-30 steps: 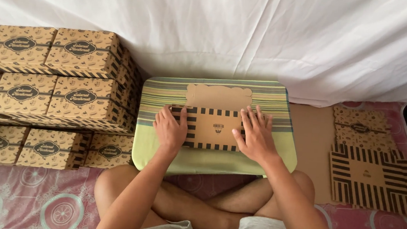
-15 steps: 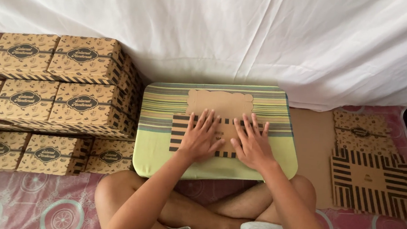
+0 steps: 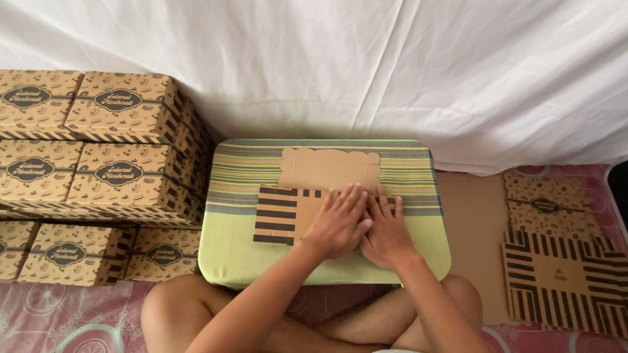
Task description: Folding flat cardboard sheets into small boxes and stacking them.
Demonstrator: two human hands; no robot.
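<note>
Near the lower centre, the left hand and right hand lie flat, fingers spread, side by side on a striped cardboard blank. It lies on the striped green tabletop, its long axis running left-right, extending left of both hands.

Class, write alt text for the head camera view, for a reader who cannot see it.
A seated person presses the left hand and right hand flat on a striped brown cardboard box blank lying on a green striped lap table. Stacked folded brown cardboard boxes stand left; flat blanks lie right.
</note>
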